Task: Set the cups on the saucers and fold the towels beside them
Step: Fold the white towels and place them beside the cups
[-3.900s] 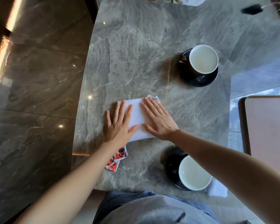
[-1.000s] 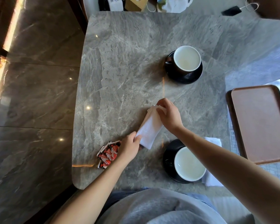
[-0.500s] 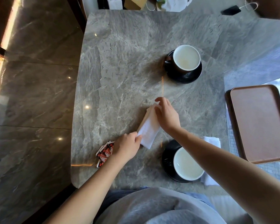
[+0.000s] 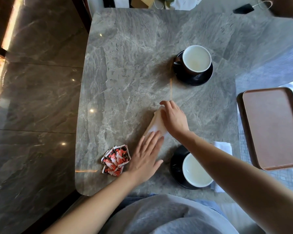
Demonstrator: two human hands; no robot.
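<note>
A folded white towel (image 4: 155, 123) lies as a narrow strip on the grey marble table (image 4: 125, 65). My left hand (image 4: 146, 156) lies flat with straight fingers on its near end. My right hand (image 4: 173, 119) presses on the far end, fingers bent over the edge. A dark cup with a white inside (image 4: 195, 59) stands on a black saucer (image 4: 205, 80) at the far right. A second cup (image 4: 195, 170) sits on its saucer (image 4: 174, 162) near me, partly under my right forearm. Another folded white towel (image 4: 224, 147) lies to its right.
Several red and black sachets (image 4: 116, 160) lie by my left wrist near the table's rounded front-left corner. A brown tray (image 4: 274, 127) sits at the right edge. A black device with a cable (image 4: 243, 8) and boxes are at the far end.
My left hand let go of the towel's near corner and now lies flat on it. The towel has gone from lifted to lying flat under both hands.
</note>
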